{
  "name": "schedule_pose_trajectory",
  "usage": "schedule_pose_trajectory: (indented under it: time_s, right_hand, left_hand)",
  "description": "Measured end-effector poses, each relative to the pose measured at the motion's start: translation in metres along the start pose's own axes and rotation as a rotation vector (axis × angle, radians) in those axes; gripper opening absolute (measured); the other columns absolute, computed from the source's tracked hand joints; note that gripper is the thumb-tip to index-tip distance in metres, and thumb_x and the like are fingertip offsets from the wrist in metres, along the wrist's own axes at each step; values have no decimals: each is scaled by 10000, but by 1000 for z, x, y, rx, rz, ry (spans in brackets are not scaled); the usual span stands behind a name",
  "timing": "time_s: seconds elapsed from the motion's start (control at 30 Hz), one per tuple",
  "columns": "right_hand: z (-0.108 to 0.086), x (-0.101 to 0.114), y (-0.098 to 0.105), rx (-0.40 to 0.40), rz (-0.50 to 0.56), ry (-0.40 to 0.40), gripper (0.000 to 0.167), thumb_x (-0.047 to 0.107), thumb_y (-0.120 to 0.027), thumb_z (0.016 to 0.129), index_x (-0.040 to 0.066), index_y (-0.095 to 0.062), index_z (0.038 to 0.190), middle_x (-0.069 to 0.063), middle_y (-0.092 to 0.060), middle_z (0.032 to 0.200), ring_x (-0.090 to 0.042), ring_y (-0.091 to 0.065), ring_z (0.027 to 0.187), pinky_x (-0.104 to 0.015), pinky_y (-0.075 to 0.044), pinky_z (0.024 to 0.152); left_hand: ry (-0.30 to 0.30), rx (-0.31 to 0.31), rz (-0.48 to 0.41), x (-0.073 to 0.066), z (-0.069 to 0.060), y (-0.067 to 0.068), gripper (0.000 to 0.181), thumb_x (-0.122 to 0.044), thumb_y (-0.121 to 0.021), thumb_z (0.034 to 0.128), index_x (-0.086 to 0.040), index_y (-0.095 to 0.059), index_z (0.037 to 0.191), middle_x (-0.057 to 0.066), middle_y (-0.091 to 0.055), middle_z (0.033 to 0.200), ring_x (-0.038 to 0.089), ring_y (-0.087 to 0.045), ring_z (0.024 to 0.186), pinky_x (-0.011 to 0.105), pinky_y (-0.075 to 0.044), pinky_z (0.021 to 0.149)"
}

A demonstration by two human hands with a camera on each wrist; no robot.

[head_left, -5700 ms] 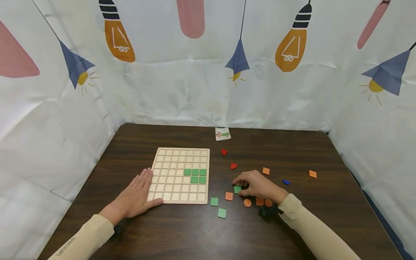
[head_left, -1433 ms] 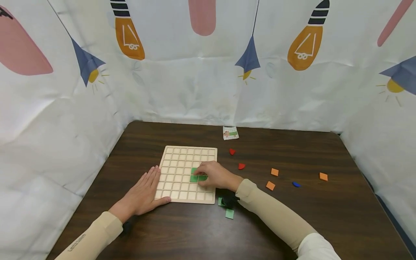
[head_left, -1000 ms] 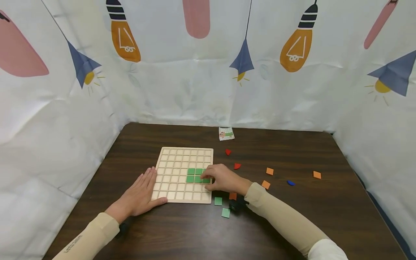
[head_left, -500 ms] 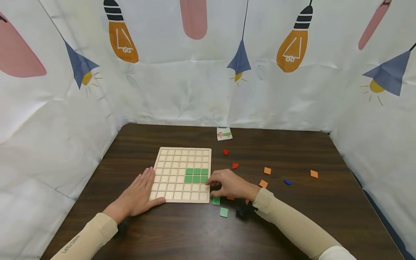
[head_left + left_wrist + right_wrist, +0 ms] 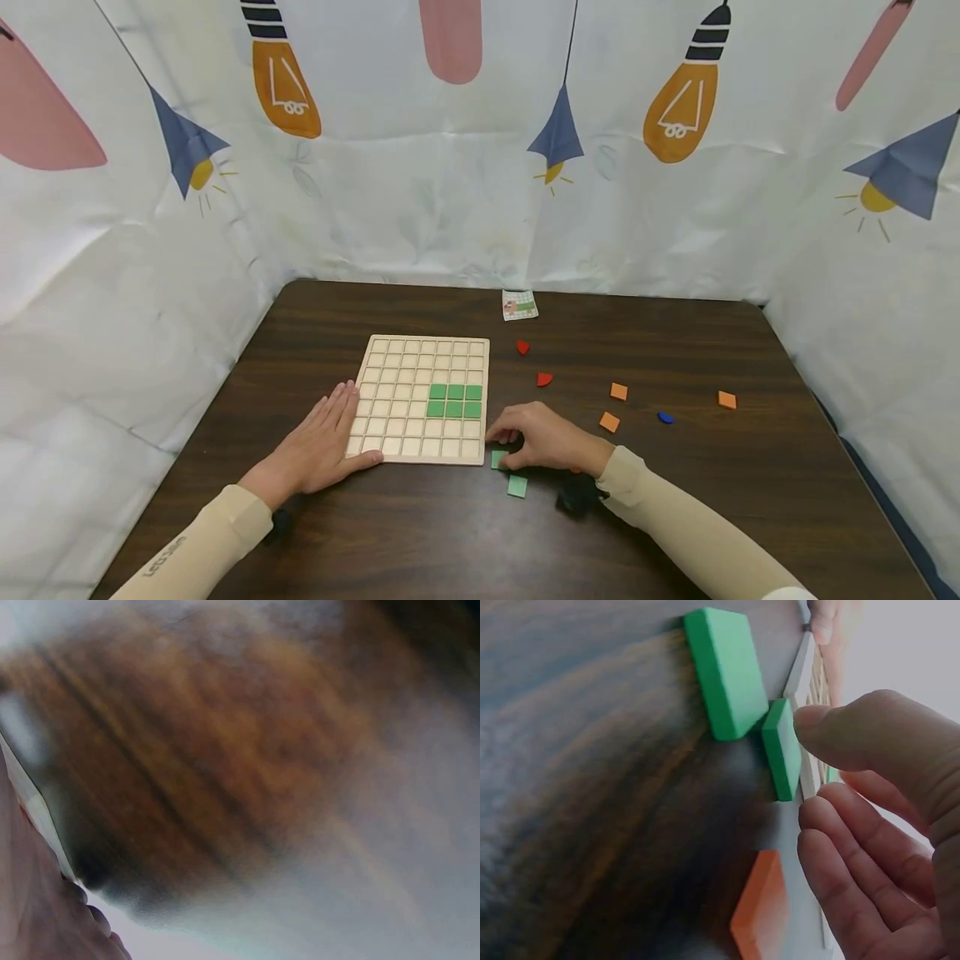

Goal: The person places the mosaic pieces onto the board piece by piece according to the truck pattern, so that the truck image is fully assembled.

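Note:
The left hand (image 5: pixel 311 442) lies flat with straight fingers along the left edge of the pale wooden grid board (image 5: pixel 416 429), its thumb at the near edge. Two rows of green square tiles (image 5: pixel 453 400) fill cells at the board's right side. Just off the board's lower right corner, the right hand (image 5: pixel 551 437) is over a loose green tile (image 5: pixel 498 459). Its thumb is at that tile in the right wrist view, with the fingers curved and apart from the thumb; contact is unclear. Another green tile (image 5: pixel 727 675) lies closer to the person. The left wrist view is mostly blurred table.
Orange square tiles (image 5: pixel 618 392) lie to the right, one orange tile (image 5: pixel 761 907) beside the right hand. Two red pieces (image 5: pixel 544 379) and a blue piece (image 5: pixel 665 417) are farther out. A small printed card (image 5: pixel 519 305) sits at the table's far edge (image 5: pixel 405 287).
The right hand brought a green tile from the right side onto the board, let it go, and drew back toward the loose green tiles. The left hand has stayed on the board's edge.

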State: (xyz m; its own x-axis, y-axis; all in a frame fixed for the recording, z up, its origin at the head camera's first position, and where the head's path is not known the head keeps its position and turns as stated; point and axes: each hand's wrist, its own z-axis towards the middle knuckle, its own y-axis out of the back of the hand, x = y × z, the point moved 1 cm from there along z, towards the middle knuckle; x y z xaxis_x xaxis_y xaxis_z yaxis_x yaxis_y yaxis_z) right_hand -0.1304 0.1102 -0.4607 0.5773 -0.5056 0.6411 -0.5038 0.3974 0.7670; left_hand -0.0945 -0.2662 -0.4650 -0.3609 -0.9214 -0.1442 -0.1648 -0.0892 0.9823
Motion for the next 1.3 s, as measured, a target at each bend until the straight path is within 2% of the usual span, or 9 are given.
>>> schedule_pose_trajectory:
  time_s: [0.33,0.6,0.87,1.07,1.3]
  right_hand:
    - [-2,1,-2,9,21,4,296,199,-828,882,164,-777,1172,43,-734,1076,-10,-637,888,-167,-566,810]
    - [-1,5,-2,28,-35,14,289,206,-829,886,153,-776,1165,39,-728,1057,-22,-623,876,-151,-550,794]
    - [0,5,-5,46,-37,13,253,176,-802,888,159,-784,1139,49,-717,1017,-11,-598,850,-143,-536,770]
    - [2,3,-4,21,-60,25,242,162,-789,881,171,-781,1123,51,-703,1015,4,-566,835,-141,-522,755]
    - [4,4,1,-7,-22,32,265,154,-792,883,152,-786,1148,39,-713,1050,-23,-608,843,-159,-558,767]
  left_hand:
    - [13,12,-11,4,3,-4,1138,-768,-502,941,78,-164,1623,272,-129,1725,457,-160,1607,636,-216,1278]
    - [21,20,-17,6,3,-3,1144,-769,-503,940,77,-150,1626,270,-118,1727,456,-147,1610,636,-199,1281]
    - [9,21,-26,4,1,-3,1135,-761,-504,945,80,-158,1624,278,-121,1724,465,-155,1606,647,-211,1273]
    - [-12,-14,-6,1,1,-1,1118,-750,-510,949,94,-195,1611,294,-170,1709,474,-203,1591,643,-259,1258]
    - [0,3,-16,2,2,-2,1117,-749,-507,953,82,-174,1620,279,-143,1720,459,-172,1604,632,-230,1274]
